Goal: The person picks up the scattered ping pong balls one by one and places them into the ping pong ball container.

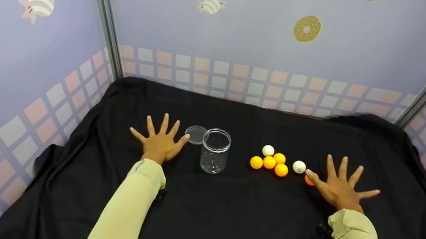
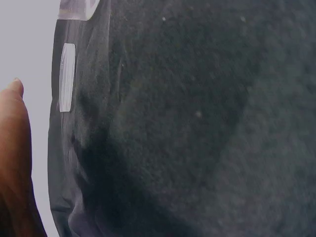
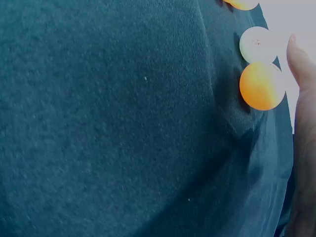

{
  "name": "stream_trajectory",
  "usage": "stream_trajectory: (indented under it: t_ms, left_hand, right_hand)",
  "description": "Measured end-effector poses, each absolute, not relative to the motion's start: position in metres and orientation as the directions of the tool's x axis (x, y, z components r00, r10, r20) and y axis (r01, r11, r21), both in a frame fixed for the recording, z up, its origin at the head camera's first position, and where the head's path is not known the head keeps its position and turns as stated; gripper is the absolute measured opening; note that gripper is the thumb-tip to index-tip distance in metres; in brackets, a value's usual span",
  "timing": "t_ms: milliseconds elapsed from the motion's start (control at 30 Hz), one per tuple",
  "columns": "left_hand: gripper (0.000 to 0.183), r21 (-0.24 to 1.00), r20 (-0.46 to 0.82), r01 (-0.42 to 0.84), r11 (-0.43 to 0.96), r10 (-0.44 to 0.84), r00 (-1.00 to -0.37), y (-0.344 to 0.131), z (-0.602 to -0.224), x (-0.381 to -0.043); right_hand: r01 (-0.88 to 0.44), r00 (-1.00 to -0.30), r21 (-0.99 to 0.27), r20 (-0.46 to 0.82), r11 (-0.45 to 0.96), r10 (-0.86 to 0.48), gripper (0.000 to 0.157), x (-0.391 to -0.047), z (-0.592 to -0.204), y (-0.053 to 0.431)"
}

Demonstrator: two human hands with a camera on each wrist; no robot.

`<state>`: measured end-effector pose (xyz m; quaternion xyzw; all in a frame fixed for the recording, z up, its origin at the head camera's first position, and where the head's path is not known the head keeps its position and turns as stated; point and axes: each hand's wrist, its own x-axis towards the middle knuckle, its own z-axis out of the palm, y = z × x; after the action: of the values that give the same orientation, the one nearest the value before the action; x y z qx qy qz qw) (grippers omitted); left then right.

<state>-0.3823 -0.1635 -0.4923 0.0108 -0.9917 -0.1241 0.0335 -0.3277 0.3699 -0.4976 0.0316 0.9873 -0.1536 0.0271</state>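
In the head view my left hand [image 1: 160,142] is spread wide over the black cloth, holding nothing. Just right of its thumb lies a clear round lid [image 1: 196,135], partly behind an upright clear plastic jar [image 1: 213,158] with no lid on it. My right hand [image 1: 341,189] is also spread, fingers straight, its thumb overlapping an orange ping-pong ball [image 1: 310,178]. Beside that ball sits a white ping-pong ball [image 1: 299,167]. Farther left is a cluster of several orange balls [image 1: 269,162] with one white ball [image 1: 268,150] behind them. The right wrist view shows the near orange ball [image 3: 261,86] beside the thumb.
A black cloth [image 1: 214,222] with folds at its sides covers the table. Purple patterned panels [image 1: 252,36] stand behind and on both sides, joined by grey metal posts [image 1: 106,13].
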Motion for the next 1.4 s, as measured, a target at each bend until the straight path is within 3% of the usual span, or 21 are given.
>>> stream_trajectory:
  t_ms: [300,600,933,1133,1400]
  left_hand:
    - [0.078,0.331,0.232,0.200,0.922,0.126,-0.964,-0.169,-0.501,-0.380]
    - [0.097,0.397,0.327,0.406,0.823,0.286,-0.900,-0.136,-0.497,-0.367]
    - [0.089,0.626,0.312,0.403,0.668,0.259,-0.914,-0.094,-0.501,-0.367]
    - [0.084,0.649,0.297,0.416,0.637,0.292,-0.909,-0.087,-0.501,-0.369]
    - [0.083,0.608,0.332,0.461,0.647,0.321,-0.887,-0.085,-0.490,-0.358]
  right_hand:
    - [-0.119,-0.985,-0.356,0.157,0.927,-0.066,0.103,-0.345,-0.496,0.340]
    - [-0.368,-0.916,-0.443,0.324,0.818,-0.237,0.095,-0.352,-0.489,0.278]
    - [-0.479,-0.874,-0.613,0.267,0.628,-0.406,0.087,-0.360,-0.494,0.178]
    - [-0.472,-0.881,-0.541,0.266,0.696,-0.391,0.078,-0.359,-0.500,0.158]
    - [-0.537,-0.844,-0.465,0.312,0.704,-0.437,0.080,-0.352,-0.494,0.161]
